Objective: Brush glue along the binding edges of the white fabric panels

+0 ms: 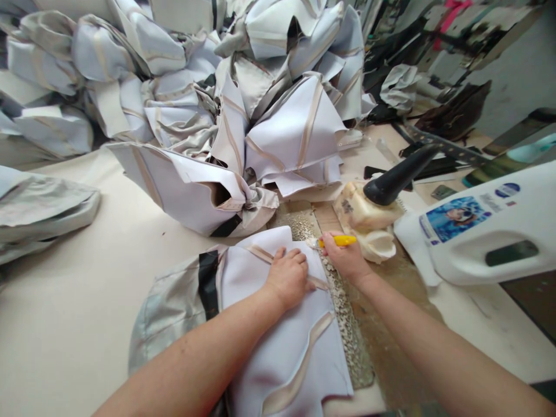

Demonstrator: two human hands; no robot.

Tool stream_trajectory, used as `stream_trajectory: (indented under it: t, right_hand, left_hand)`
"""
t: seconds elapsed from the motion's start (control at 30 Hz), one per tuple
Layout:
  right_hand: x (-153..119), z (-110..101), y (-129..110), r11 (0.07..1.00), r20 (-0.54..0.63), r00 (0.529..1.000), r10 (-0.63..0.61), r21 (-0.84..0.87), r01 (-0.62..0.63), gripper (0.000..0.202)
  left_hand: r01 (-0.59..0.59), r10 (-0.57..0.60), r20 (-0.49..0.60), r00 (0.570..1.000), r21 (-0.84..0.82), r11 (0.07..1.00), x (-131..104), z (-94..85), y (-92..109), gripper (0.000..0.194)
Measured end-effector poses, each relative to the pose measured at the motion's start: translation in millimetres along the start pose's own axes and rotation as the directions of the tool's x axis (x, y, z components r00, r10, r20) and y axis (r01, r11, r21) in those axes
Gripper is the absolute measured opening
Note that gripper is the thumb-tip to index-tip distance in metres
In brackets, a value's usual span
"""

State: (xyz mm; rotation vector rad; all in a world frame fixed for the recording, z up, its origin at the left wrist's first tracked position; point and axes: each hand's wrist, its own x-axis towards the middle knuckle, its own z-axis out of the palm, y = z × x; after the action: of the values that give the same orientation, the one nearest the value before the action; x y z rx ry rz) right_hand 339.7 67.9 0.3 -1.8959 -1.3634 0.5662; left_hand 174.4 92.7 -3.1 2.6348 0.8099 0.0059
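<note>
A white sewn panel with beige tape strips lies in front of me, its grey fabric part bunched on the left. My left hand rests on the panel with its fingers laid down on it, holding nothing. In my right hand is a brush with a yellow handle. Its pale bristles touch down around the panel's right edge, where a crusted, speckled board sticks out from under the panel. Beside the brush sits a glue-caked tub with a black handle-like piece rising from it.
Heaped white and grey sewn pieces fill the back of the table. Another grey piece lies at the left. A large white jug lies tilted at the right, close to my right forearm. Dark straps and tools clutter the back right.
</note>
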Motion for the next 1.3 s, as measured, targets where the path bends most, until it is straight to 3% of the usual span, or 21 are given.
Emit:
stream_trajectory:
  t: [0.13,0.2,0.37,0.57,0.77,1.07,1.17,1.3]
  right_hand:
    - [-43.2,-20.6,-4.9,0.996,0.149,0.984,0.093,-0.011,-0.093,0.031]
    - [-55.6,-30.1,-9.7,0.994,0.17,0.979,0.113,-0.023,-0.11,0.03]
    - [-60.3,-38.4,-12.4,1.0,0.239,0.971,-0.007,-0.005,0.009,0.031]
    - [-72.6,-41.3,-11.1,0.986,0.196,0.969,-0.15,-0.046,0.162,0.032]
    - [-78.4,-37.4,-7.4,0.98,0.103,0.981,-0.167,-0.09,0.176,0.028]
    - [-129.5,-53.6,-6.9,0.973,0.399,0.91,-0.111,-0.143,0.181,0.035]
    - [-112.5,-46.6,-9.8,0.979,0.317,0.943,-0.105,-0.132,0.154,0.035]
    - [-84.3,-32.3,-5.7,0.992,0.085,0.993,-0.08,-0.096,0.088,0.029]
  left_hand:
    - [-0.009,0.009,-0.025,1.0,-0.005,1.0,-0.4,3.2,-1.1,0.032]
    - [-0.01,0.01,-0.029,1.0,-0.006,1.0,-0.2,4.5,-1.1,0.032]
    - [-0.008,0.007,-0.031,0.999,-0.011,1.0,0.1,2.7,0.0,0.033]
    - [-0.016,0.016,-0.024,1.0,0.0,1.0,-0.8,-1.1,1.3,0.032]
    - [-0.026,0.026,-0.048,0.999,0.0,1.0,-1.5,0.3,2.5,0.029]
    - [-0.019,0.019,-0.037,0.999,-0.007,1.0,-1.9,2.7,2.7,0.029]
    - [-0.011,0.011,-0.025,1.0,0.0,1.0,-2.1,3.1,3.2,0.03]
    - [-0.013,0.013,-0.03,0.999,0.002,1.0,-2.4,1.9,4.2,0.031]
